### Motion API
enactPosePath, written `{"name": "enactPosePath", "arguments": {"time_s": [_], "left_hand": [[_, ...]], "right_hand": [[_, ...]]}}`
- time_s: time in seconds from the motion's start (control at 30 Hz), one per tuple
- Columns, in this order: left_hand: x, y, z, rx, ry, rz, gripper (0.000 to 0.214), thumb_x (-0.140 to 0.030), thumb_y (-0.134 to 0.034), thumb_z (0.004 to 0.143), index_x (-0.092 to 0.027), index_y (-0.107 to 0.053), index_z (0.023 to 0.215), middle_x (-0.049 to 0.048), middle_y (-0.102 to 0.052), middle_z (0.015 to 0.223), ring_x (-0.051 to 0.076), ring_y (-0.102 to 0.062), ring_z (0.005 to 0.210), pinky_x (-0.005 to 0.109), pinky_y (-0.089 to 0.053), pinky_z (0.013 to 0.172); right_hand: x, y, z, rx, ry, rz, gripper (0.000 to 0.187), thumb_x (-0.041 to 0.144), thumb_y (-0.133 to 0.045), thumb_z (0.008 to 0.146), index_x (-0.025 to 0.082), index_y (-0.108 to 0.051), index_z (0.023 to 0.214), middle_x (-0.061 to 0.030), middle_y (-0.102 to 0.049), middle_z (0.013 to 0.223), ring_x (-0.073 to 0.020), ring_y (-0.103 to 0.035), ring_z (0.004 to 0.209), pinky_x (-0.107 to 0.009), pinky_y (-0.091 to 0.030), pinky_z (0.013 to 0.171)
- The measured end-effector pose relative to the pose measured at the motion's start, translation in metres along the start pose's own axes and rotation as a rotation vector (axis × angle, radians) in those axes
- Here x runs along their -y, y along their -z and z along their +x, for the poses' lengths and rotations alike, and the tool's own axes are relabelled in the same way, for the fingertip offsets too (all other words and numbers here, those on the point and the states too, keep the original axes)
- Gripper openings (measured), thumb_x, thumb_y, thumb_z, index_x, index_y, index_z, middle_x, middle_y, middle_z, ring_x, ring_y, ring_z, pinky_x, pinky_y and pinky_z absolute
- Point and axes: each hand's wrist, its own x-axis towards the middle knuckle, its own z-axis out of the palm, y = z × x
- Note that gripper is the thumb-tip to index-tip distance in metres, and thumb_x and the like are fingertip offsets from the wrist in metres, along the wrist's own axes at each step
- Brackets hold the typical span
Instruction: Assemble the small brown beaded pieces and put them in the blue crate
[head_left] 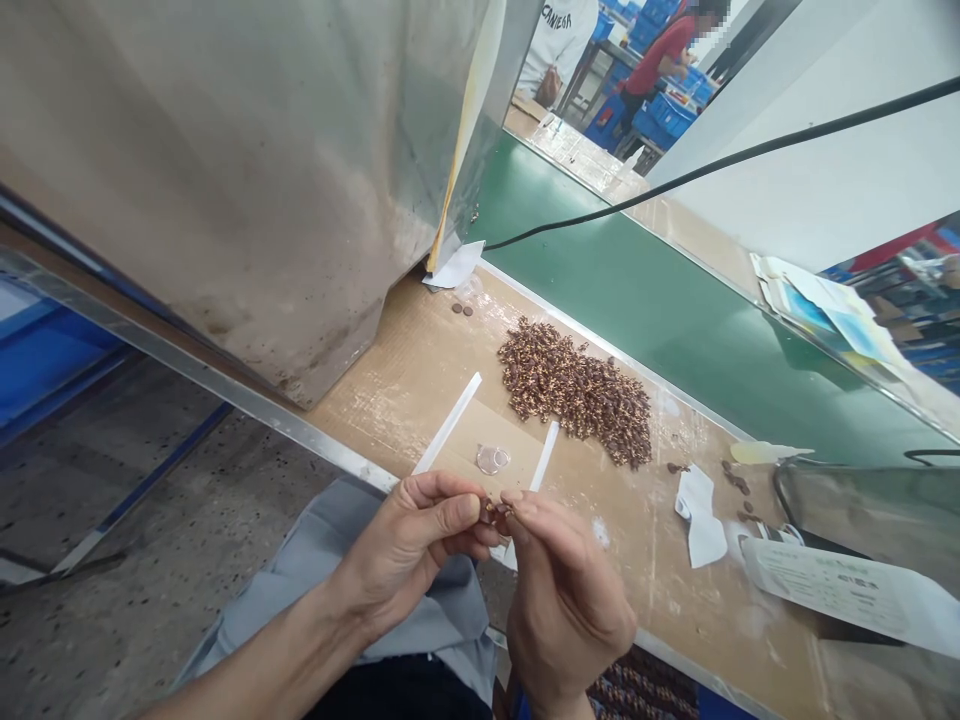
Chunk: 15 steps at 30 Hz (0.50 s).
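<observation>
Pinching brown pieces [495, 513] between both hands [409, 540]

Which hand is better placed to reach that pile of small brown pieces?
Probably the right hand: it lies closer to the pile than the left hand, though both pinch a small brown cluster.

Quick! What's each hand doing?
Left hand: closed, pinching a small brown piece.
Right hand: closed, pinching the same piece.
</observation>
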Motion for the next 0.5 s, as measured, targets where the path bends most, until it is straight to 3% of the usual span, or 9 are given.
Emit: {"name": "enactPosePath", "arguments": {"time_s": [0.17, 0.5], "left_hand": [[-0.004, -0.007, -0.005, -0.032, 0.018, 0.035, 0.033, -0.040, -0.118, 0.079, -0.018, -0.096, 0.090, 0.0076, -0.092, 0.083, 0.013, -0.086, 0.073, 0.015, -0.068, 0.069], [-0.013, -0.015, -0.010, -0.078, 0.004, 0.122, 0.035, -0.041, -0.119, 0.078, -0.016, -0.097, 0.090, 0.0093, -0.091, 0.083, 0.015, -0.086, 0.075, 0.017, -0.069, 0.071]], "right_hand": [[-0.002, 0.001, -0.001, 0.003, 0.021, 0.028, 0.041, -0.005, -0.084, 0.106, 0.028, -0.090, 0.130, -0.0046, -0.093, 0.122, -0.0255, -0.092, 0.104, -0.038, -0.080, 0.088], [0.000, 0.006, 0.003, 0.029, 0.060, -0.009, 0.036, -0.001, -0.086, 0.107, 0.027, -0.091, 0.128, -0.0051, -0.093, 0.120, -0.0262, -0.092, 0.102, -0.039, -0.081, 0.087]]}}
